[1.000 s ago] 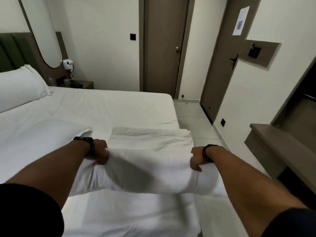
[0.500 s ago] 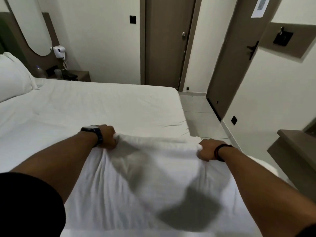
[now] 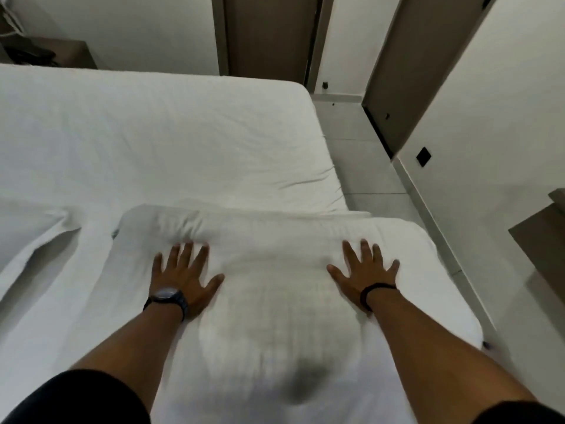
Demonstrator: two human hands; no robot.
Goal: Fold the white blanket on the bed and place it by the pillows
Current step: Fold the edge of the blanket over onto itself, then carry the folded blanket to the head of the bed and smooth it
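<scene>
The white blanket point(image 3: 275, 289) lies folded into a thick rectangle near the bed's foot corner, its far edge rounded. My left hand point(image 3: 183, 270) rests flat on its left part, fingers spread, a dark watch on the wrist. My right hand point(image 3: 363, 267) lies flat on its right part, fingers spread, a black band on the wrist. Neither hand holds any cloth. The pillows are out of view.
The white bed sheet point(image 3: 153, 133) stretches away to the left and back. A rumpled fold of the sheet point(image 3: 39, 240) lies left of the blanket. Tiled floor point(image 3: 367, 154) runs along the bed's right side, with brown doors point(image 3: 269, 35) and a wooden ledge point(image 3: 541, 240) beyond. A nightstand point(image 3: 46, 55) stands back left.
My hands carried the blanket's near edge forward over the rest, let go and now press flat on top. The view has tilted down, and the pillow has left the frame.
</scene>
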